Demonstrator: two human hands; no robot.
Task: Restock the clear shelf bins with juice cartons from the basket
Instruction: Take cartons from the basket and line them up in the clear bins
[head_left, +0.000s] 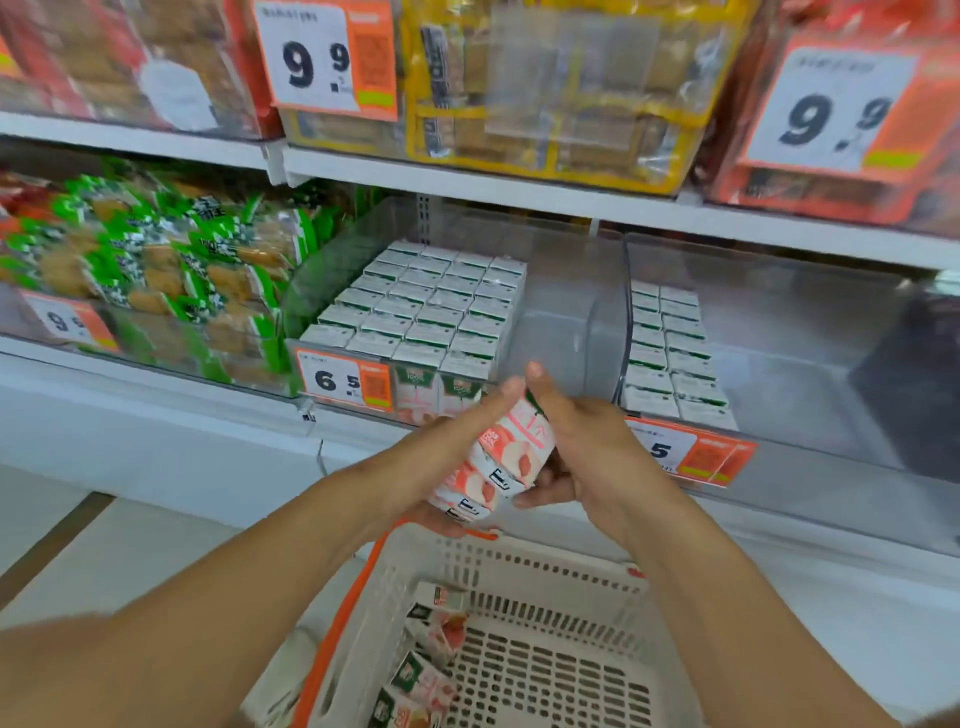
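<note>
Between my two hands is a small stack of pink-and-white juice cartons (506, 457), tilted, just above the basket's far rim. My left hand (441, 457) cups the stack from the left and below, its fingers straight along the side. My right hand (576, 441) grips the stack from the right, thumb on top and fingers curled underneath. The cream plastic basket (550, 556) with orange handles sits below, with several cartons (426, 665) lying at its left side. A clear shelf bin (561, 322) ahead holds rows of upright cartons (426, 306) on its left.
A second clear bin (779, 364) to the right holds two rows of cartons (670, 353). Orange price tags (345, 382) hang on the bin fronts. Green snack packets (171, 270) fill the bin at left. The shelf above carries packaged goods and large price signs.
</note>
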